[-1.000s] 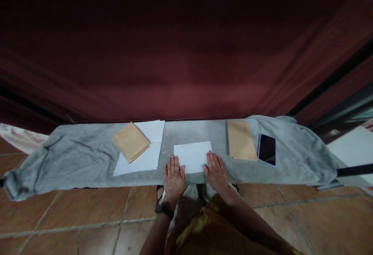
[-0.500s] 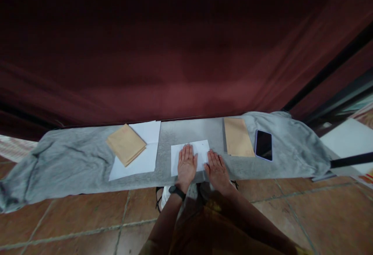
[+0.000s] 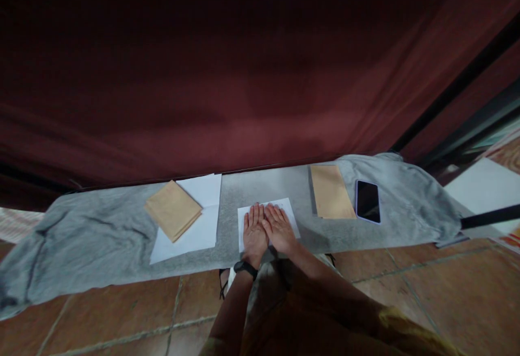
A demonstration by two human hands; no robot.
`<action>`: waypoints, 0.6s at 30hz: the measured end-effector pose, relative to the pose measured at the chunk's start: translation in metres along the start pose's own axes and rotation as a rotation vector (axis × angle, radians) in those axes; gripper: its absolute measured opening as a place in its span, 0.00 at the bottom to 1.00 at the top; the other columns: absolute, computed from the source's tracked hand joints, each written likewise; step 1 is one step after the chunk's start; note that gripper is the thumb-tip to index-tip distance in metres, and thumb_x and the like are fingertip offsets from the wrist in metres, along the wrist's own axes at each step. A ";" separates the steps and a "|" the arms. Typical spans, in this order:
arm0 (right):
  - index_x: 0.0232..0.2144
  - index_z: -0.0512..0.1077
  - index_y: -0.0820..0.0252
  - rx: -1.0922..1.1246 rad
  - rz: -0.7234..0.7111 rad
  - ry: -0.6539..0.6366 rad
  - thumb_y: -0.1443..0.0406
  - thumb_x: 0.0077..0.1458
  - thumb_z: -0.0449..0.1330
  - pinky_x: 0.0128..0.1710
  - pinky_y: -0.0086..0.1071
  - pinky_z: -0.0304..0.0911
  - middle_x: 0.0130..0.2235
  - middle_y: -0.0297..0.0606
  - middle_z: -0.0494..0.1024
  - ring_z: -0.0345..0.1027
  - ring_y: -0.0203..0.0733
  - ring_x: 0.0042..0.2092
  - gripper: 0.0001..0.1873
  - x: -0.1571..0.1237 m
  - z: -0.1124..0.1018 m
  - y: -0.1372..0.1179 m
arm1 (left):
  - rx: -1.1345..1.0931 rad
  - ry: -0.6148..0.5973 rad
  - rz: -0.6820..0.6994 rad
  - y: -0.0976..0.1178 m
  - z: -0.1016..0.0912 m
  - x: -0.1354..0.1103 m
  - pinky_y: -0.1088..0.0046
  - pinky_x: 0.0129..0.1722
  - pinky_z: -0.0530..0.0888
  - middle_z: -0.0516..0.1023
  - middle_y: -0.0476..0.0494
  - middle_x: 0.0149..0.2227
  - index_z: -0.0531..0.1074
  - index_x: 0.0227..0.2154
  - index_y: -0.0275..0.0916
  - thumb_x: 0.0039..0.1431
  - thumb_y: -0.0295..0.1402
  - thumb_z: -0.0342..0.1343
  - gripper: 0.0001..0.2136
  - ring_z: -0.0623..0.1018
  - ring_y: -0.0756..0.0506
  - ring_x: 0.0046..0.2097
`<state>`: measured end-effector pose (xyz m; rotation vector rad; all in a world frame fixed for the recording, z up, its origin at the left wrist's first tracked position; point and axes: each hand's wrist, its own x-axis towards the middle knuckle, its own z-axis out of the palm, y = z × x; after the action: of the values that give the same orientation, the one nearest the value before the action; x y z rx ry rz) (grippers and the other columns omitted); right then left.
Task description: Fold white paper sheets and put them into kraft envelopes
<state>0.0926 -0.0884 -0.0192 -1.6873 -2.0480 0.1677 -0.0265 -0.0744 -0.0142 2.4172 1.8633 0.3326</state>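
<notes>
A white sheet of paper [image 3: 291,211] lies flat on the grey cloth in front of me, perhaps folded. My left hand [image 3: 254,234], with a dark band at the wrist, rests palm down on its left half, fingers stretched out. Close against it, my right hand [image 3: 279,230] lies palm down on the paper, its thumb touching or overlapping the left hand. Nothing is gripped in either hand. Both hands cover much of the sheet's middle and near edge.
Brown envelopes [image 3: 173,211] lie on larger white sheets [image 3: 210,189] at the left. To the right are another brown envelope [image 3: 332,193] and a phone [image 3: 368,201]. Grey cloth [image 3: 101,231] covers the narrow bench, backed by a dark red surface [image 3: 244,139].
My right hand has moved left, from the paper's right edge onto the paper beside my left hand. The left hand stays flat on the sheet. The view has tilted slightly.
</notes>
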 end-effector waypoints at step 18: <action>0.69 0.59 0.71 -0.126 0.035 0.107 0.58 0.72 0.48 0.70 0.49 0.47 0.70 0.52 0.61 0.55 0.52 0.71 0.30 0.004 0.010 0.041 | 0.000 0.154 -0.179 -0.015 0.003 -0.005 0.53 0.72 0.54 0.57 0.30 0.72 0.56 0.70 0.29 0.73 0.36 0.40 0.27 0.56 0.39 0.73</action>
<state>0.1249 -0.0734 -0.0427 -1.7681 -1.9875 -0.0398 -0.0416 -0.0746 -0.0210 2.2604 2.1233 0.5176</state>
